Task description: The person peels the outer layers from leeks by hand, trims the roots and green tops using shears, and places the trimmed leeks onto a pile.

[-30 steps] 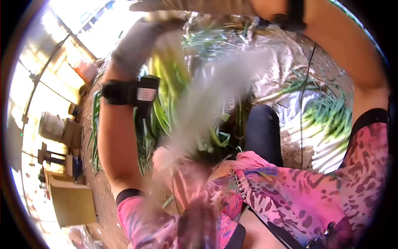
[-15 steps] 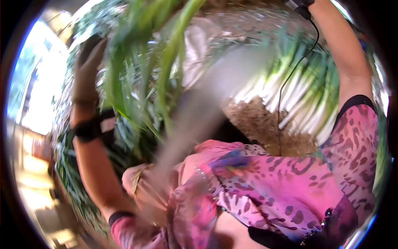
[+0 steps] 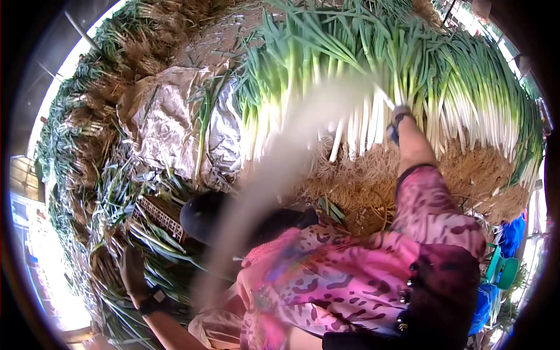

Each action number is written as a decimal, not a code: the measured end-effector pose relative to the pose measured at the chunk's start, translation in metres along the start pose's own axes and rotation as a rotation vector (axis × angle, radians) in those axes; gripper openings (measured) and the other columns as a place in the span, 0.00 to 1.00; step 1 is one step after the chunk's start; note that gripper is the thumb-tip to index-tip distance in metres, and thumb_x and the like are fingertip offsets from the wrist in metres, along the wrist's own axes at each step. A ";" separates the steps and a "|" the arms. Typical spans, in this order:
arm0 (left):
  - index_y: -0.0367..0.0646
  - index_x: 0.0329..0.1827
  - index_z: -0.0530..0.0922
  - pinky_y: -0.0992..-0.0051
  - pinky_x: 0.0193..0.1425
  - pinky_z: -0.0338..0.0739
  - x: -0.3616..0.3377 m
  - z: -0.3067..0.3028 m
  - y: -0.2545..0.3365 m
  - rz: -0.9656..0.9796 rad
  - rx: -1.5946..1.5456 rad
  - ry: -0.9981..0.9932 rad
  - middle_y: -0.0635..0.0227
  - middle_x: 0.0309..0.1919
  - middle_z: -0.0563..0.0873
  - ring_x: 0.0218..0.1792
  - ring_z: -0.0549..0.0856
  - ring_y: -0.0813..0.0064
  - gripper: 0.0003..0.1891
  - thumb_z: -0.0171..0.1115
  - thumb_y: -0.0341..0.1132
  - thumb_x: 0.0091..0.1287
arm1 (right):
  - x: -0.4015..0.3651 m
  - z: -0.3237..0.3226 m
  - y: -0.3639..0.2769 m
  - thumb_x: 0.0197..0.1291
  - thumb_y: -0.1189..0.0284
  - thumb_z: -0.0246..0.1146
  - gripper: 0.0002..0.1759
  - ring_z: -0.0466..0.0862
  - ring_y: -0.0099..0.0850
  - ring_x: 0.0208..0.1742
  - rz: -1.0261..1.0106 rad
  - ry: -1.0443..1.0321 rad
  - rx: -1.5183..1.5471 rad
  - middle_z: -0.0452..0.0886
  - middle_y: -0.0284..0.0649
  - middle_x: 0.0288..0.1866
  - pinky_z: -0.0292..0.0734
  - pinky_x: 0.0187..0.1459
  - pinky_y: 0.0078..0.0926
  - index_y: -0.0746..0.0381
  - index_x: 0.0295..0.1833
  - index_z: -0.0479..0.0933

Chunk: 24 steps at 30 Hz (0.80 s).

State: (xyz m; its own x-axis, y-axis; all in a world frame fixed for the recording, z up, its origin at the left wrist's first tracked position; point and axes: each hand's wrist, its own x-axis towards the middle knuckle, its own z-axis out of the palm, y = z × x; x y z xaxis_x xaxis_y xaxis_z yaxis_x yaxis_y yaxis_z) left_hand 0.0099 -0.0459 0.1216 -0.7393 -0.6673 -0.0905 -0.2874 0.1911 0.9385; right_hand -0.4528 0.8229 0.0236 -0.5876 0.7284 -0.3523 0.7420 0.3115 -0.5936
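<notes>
My left hand (image 3: 133,273), in a dark glove with a black band at the wrist, lies low at the left among loose leeks (image 3: 169,248). Its fingers look stretched out, beside a clump of brownish roots (image 3: 105,265). At the upper right my gloved right hand (image 3: 400,119) is closed round a leek (image 3: 384,98), whose pale stalk points up and left from the fingers. That hand is over a long row of leeks (image 3: 455,105), with green tops away from me and white stalks and roots nearer. A blurred pale streak hides part of the middle.
Crumpled brown sheeting (image 3: 157,116) and a silvery sheet (image 3: 226,128) lie left of the row. A perforated crate (image 3: 160,217) stands near my dark-clad leg (image 3: 216,219). More rooted leeks (image 3: 70,151) are heaped at the far left. Blue and green items (image 3: 506,271) sit at the lower right.
The view has shifted, showing more of the row. My left hand is now low among the loose leeks. My right hand, out of view before, now shows at the row. The large blurred leaves are gone from the foreground.
</notes>
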 end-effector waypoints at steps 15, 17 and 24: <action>0.37 0.71 0.72 0.68 0.62 0.79 -0.010 0.066 0.000 -0.162 0.008 -0.148 0.57 0.60 0.82 0.61 0.83 0.64 0.20 0.52 0.33 0.79 | -0.014 0.011 -0.019 0.66 0.56 0.63 0.30 0.90 0.41 0.46 -0.611 0.000 -0.779 0.88 0.47 0.46 0.83 0.45 0.39 0.66 0.65 0.72; 0.37 0.71 0.72 0.69 0.59 0.80 -0.011 0.068 -0.002 -0.331 -0.215 -0.049 0.57 0.60 0.82 0.61 0.84 0.64 0.21 0.52 0.34 0.79 | -0.018 0.029 -0.036 0.66 0.52 0.64 0.34 0.90 0.41 0.42 -0.811 -0.030 -0.766 0.88 0.45 0.43 0.83 0.41 0.40 0.66 0.67 0.69; 0.39 0.71 0.72 0.71 0.57 0.80 -0.034 0.063 -0.015 -0.165 0.033 -0.174 0.60 0.60 0.83 0.59 0.85 0.68 0.20 0.51 0.34 0.79 | -0.042 0.060 -0.090 0.69 0.51 0.57 0.26 0.88 0.49 0.47 -1.114 0.082 -0.649 0.87 0.53 0.44 0.81 0.48 0.48 0.63 0.56 0.75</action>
State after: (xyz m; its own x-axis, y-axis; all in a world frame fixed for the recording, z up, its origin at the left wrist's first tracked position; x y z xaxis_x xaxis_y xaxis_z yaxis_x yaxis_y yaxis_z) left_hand 0.0013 0.0187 0.0893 -0.7734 -0.5583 -0.3004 -0.4307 0.1150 0.8952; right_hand -0.5143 0.7272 0.0482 -0.9831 -0.0858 0.1619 -0.0984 0.9926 -0.0711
